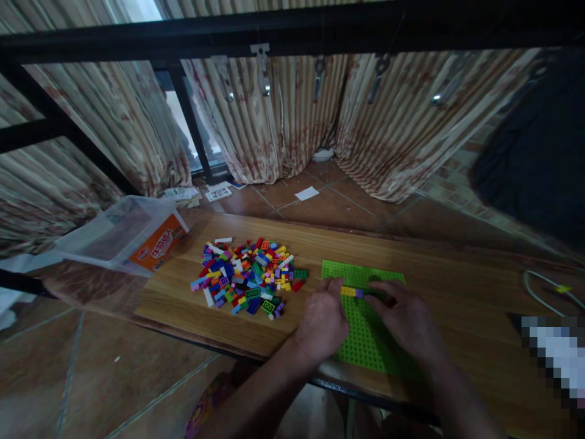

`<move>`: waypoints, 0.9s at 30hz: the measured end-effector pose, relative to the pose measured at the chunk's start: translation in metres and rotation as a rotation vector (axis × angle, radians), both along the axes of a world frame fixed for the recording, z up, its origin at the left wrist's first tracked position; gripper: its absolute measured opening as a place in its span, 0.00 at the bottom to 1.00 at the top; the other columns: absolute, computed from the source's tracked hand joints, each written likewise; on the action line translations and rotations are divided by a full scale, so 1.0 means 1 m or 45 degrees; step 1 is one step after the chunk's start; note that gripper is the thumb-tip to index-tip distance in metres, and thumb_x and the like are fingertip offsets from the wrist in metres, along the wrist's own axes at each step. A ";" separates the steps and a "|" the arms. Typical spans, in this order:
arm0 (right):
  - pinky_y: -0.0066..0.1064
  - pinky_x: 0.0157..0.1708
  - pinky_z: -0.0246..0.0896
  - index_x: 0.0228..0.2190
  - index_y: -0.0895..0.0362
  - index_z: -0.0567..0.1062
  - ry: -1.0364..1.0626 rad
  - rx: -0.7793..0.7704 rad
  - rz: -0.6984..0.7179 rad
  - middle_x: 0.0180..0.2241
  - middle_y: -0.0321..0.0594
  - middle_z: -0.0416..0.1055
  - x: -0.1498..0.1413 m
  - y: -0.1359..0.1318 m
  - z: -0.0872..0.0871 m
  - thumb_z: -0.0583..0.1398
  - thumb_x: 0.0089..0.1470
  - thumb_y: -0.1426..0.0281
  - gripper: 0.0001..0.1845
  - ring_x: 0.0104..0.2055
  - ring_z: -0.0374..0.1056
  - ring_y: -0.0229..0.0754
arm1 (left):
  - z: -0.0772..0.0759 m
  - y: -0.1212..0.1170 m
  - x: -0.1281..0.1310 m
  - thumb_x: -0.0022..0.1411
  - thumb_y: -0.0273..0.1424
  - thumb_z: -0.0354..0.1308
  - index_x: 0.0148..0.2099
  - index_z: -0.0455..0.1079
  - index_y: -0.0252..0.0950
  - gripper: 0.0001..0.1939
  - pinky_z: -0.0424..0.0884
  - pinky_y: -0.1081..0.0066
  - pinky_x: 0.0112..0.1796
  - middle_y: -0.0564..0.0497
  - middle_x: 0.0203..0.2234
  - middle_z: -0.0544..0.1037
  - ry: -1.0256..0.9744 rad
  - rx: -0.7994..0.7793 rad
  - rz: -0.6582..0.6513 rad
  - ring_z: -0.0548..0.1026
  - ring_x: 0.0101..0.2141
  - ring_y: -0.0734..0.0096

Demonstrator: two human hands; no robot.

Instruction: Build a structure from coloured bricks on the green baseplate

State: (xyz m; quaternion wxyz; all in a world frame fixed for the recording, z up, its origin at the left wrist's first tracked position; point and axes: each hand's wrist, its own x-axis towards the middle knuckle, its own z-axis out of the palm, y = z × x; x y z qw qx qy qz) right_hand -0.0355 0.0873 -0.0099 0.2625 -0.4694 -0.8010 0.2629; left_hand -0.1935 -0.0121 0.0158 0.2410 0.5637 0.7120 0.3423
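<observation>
A short row of yellow and purple toy bricks spans the gap between my hands, over the upper part of a green studded baseplate. My left hand is closed at the yellow end, its fingers bent and partly hidden from me. At the purple end, the thumb and fingers of my right hand are pinched together. Whether the row is pressed onto the studs or held just above them I cannot tell. Left of the baseplate lies a loose heap of mixed coloured bricks.
A clear plastic bin with an orange label stands at the wooden table's left end. A white cable and a blurred-out object lie on the right. Behind are a black rail with hanging metal clips and striped curtains.
</observation>
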 end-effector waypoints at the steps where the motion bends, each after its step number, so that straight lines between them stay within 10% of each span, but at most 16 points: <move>1: 0.36 0.32 0.64 0.37 0.54 0.79 0.013 0.014 -0.004 0.37 0.41 0.75 -0.001 -0.001 0.000 0.60 0.51 0.57 0.16 0.28 0.67 0.42 | 0.000 0.000 0.000 0.60 0.19 0.47 0.61 0.63 0.30 0.27 0.69 0.63 0.53 0.39 0.52 0.74 0.006 0.004 -0.006 0.74 0.50 0.58; 18: 0.35 0.37 0.65 0.35 0.51 0.78 0.057 0.087 -0.003 0.38 0.38 0.76 -0.009 -0.009 0.000 0.57 0.56 0.55 0.16 0.37 0.72 0.44 | 0.006 0.000 -0.012 0.65 0.27 0.48 0.51 0.72 0.36 0.17 0.74 0.64 0.44 0.45 0.41 0.79 0.085 0.158 0.095 0.77 0.40 0.61; 27: 0.34 0.37 0.66 0.34 0.52 0.78 0.123 0.147 0.020 0.37 0.38 0.76 -0.013 -0.011 0.001 0.57 0.57 0.55 0.15 0.35 0.72 0.42 | 0.025 -0.010 -0.108 0.59 0.30 0.57 0.52 0.71 0.33 0.18 0.65 0.56 0.53 0.42 0.44 0.77 0.600 0.097 0.734 0.71 0.48 0.53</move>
